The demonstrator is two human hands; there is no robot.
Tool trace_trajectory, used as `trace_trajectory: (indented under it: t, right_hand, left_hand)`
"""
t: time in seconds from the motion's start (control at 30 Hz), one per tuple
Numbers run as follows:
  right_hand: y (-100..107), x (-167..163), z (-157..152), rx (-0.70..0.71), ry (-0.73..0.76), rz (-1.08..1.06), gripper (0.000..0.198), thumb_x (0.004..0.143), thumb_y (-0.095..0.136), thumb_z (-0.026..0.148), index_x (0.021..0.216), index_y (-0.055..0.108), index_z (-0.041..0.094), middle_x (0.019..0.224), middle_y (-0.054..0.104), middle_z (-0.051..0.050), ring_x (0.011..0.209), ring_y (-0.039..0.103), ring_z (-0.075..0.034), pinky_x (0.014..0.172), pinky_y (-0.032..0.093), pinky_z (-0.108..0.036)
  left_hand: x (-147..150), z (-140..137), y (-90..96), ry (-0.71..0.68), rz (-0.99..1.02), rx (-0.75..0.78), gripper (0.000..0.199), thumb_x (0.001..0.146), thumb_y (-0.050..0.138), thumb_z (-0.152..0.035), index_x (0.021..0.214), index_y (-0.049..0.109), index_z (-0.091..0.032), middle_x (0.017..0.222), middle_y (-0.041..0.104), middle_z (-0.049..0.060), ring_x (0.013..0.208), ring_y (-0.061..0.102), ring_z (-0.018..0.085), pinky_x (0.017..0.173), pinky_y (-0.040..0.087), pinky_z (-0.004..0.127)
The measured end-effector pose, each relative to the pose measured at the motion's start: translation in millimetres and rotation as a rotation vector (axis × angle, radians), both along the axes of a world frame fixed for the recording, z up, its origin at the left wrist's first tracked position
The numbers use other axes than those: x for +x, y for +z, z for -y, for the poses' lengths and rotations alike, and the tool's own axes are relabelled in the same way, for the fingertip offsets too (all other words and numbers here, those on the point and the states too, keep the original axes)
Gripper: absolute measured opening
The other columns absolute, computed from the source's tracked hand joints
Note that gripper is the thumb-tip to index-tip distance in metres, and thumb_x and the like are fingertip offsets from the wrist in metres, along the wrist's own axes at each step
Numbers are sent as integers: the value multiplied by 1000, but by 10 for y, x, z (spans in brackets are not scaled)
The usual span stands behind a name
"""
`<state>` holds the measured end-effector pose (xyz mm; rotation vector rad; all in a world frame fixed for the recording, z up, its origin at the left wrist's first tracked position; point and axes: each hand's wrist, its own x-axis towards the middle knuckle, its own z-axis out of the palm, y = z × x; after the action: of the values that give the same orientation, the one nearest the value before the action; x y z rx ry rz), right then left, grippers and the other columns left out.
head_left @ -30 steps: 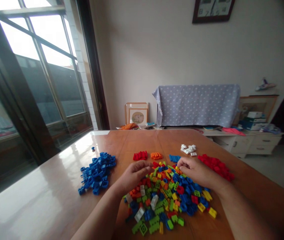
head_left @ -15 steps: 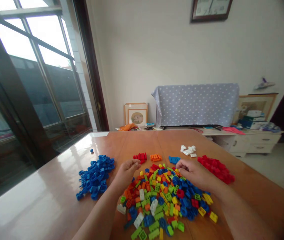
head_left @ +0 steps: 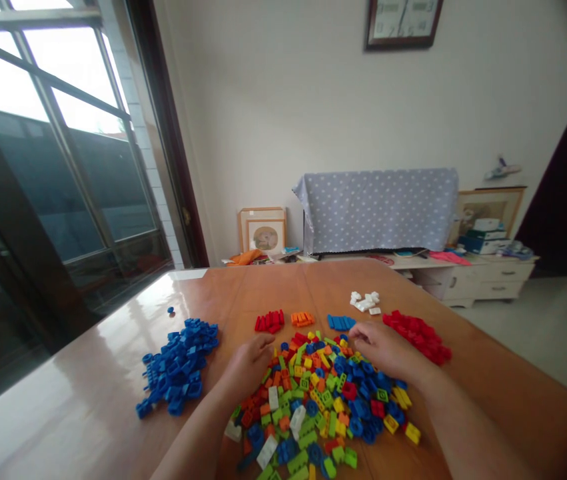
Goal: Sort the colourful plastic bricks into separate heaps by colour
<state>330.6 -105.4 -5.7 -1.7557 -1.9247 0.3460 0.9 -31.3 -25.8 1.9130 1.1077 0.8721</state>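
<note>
A mixed pile of toy building bricks (head_left: 308, 400) in green, yellow, orange, blue, red and white spreads between my hands. My left hand (head_left: 250, 363) hovers at the pile's left edge, its fingers curled and closed; whatever they hold, if anything, is hidden. Just beyond it lies a row of red bricks (head_left: 269, 321), and an orange brick row (head_left: 302, 319) is to the right of that. My right hand (head_left: 382, 348) is over the pile's far right side, close to a blue brick row (head_left: 340, 323). Its fingers are bent inward and closed, and I cannot see what is in them.
A heap of blue bricks (head_left: 178, 367) lies left on the wooden table (head_left: 98, 380), with one small blue piece (head_left: 171, 311) behind it. Red bricks (head_left: 418, 337) are heaped right; white bricks (head_left: 364, 302) sit further back. A low cabinet (head_left: 493, 280) stands past the table.
My left hand has drawn back from the red row toward me, leaving that row in full view. The right hand stays near the blue row. The whole view has shifted slightly.
</note>
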Motion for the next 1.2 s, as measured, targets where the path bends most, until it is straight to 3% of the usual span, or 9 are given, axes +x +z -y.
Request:
trace_trajectory:
  t: [0.07,0.23,0.47,0.7,0.93,1.2]
  right_hand:
    - [-8,19,-17,26,-10,3,19,89,52,29,87,69,20,85,70,-3,80,60,-19,70,43,-27]
    - [-29,-6,-39,7,15,-57,18,86,54,25,86,71,20,86,71,-3,80,61,-19,72,44,-27]
    - [-18,-209,32,-65,92,-62,15,87,55,25,92,69,21,79,66,0,71,58,-16,62,39,-24]
    - [55,-291,99,-66,117,65,21,84,66,36,102,68,26,101,63,-2,87,59,-19,74,40,-27]
    - [128,-433,166,-81,188,43,22,76,69,24,98,66,25,99,61,0,93,57,-20,76,40,-26]
    - [75,-438,142,-91,230,-58,23,74,66,18,96,63,23,100,57,0,91,55,-17,77,41,-25]
  left_hand:
    - [6,2,-26,-29,-22,21,39,89,58,-41,117,71,-17,115,72,11,104,65,28,87,47,33]
    - [24,34,-31,-139,-85,38,36,91,55,-38,116,71,-18,107,75,9,98,66,26,85,48,31]
    - [60,31,-81,-179,-41,-13,36,92,56,-38,118,71,-18,115,73,10,107,65,27,92,49,33]
    - [67,60,-58,-197,-26,-19,36,95,54,-40,121,71,-21,118,72,8,108,66,25,93,50,32]
    - [103,133,64,-160,-52,62,32,93,59,-37,118,73,-21,118,72,9,109,65,26,93,50,32]
    - [104,178,101,-192,-67,178,28,93,58,-31,117,71,-24,117,71,7,110,64,23,96,47,30]
